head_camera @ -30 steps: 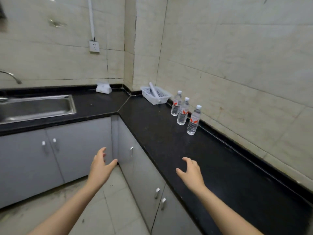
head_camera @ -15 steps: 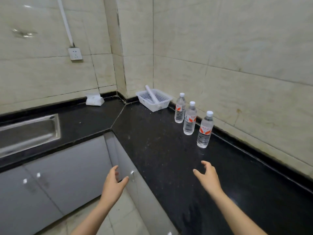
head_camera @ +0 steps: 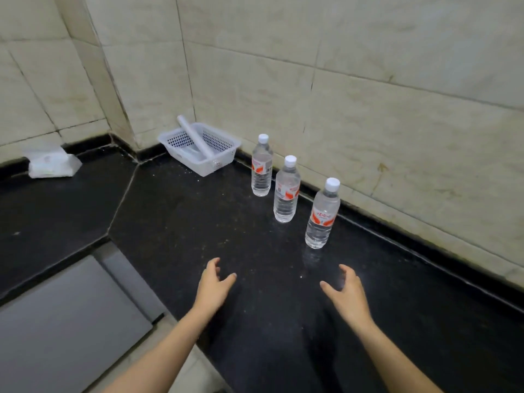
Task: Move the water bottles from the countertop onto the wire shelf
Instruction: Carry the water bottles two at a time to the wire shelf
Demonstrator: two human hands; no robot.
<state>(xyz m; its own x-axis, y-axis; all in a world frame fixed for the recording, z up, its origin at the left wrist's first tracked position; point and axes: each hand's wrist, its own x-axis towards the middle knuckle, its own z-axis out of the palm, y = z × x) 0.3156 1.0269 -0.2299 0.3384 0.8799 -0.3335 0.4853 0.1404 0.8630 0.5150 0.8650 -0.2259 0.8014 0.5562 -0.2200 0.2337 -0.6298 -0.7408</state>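
1. Black stone countertop point(head_camera: 175, 222) fills the view, wrapping a corner beneath tiled walls; its front edge runs past the left wrist, with grey cabinet doors below.
2. Nearest, the left hand point(head_camera: 213, 287) and right hand point(head_camera: 346, 290) hover over the counter, both spread in loose curls and holding nothing.
3. Ahead of the right hand, near and slightly left, stands the nearest bottle point(head_camera: 322, 215), upright; that hand is the closer one.
4. Beyond it, the middle bottle point(head_camera: 286, 191) and far bottle point(head_camera: 261, 167) continue the row along the wall, apart from each other.
5. Bare counter lies left of the row; the wall hems it on the right.
6. Farthest, a white basket point(head_camera: 224, 143) sits in the corner. No wire shelf is visible.
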